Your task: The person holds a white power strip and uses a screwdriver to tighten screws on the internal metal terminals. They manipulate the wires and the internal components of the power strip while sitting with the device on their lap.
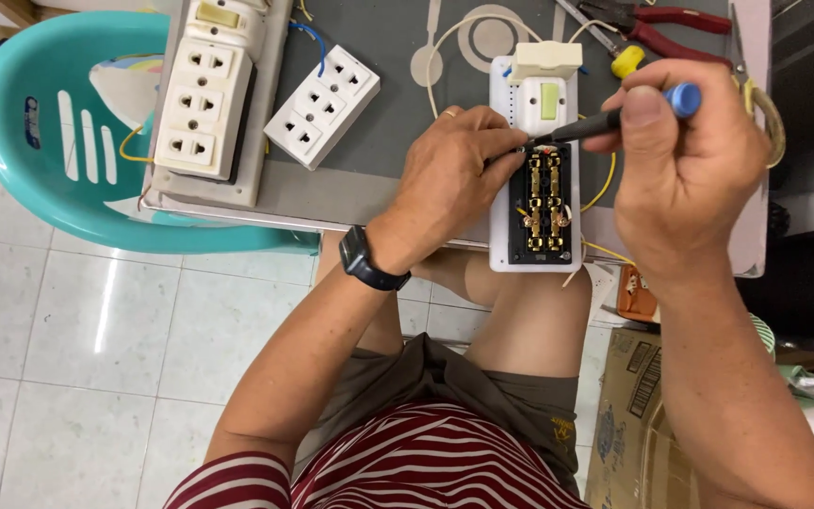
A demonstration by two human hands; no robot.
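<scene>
Left hand [454,174]: fingers pinched, steadying white opened socket strip with black-and-brass insert [539,203]. Right hand [685,155]: clenched around blue-capped black screwdriver [605,120], tip at a terminal.

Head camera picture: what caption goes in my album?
Left hand steadies an opened socket panel while right hand works a blue-capped screwdriver into it.
</scene>
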